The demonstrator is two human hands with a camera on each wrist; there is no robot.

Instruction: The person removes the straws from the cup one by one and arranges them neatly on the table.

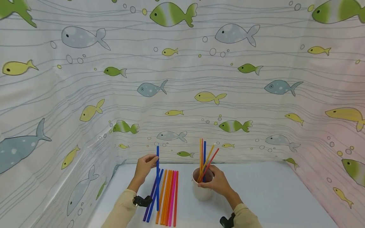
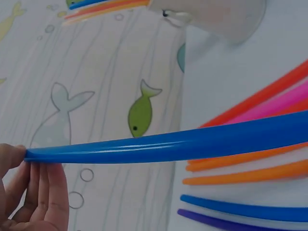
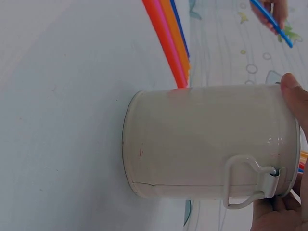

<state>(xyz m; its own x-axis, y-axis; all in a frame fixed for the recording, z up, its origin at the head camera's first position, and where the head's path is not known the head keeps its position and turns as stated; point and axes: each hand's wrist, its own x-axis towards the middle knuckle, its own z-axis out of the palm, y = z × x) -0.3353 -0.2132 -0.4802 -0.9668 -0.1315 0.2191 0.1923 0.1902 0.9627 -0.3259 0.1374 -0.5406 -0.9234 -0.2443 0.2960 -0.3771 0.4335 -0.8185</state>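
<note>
Between thumb and fingers, my left hand point(image 1: 146, 165) pinches a blue straw point(image 1: 158, 190) near its upper end. The straw stands nearly upright above a row on the table; in the left wrist view the blue straw point(image 2: 168, 144) looks long and glossy. My right hand point(image 1: 220, 182) grips the rim of a cream-white mug point(image 1: 202, 193), thumb in front. Yellow, red, orange and blue straws point(image 1: 205, 152) lean inside it. The right wrist view shows the mug point(image 3: 202, 139) and its handle point(image 3: 230, 180); most of that hand is out of frame.
Loose straws lie side by side left of the mug: purple point(image 1: 146, 213), blue point(image 1: 151, 210), several orange point(image 1: 163, 205), red point(image 1: 176, 199) and pink point(image 1: 172, 205). They rest on a white table point(image 1: 262, 196). A fish-patterned curtain point(image 1: 182, 76) surrounds the back and sides.
</note>
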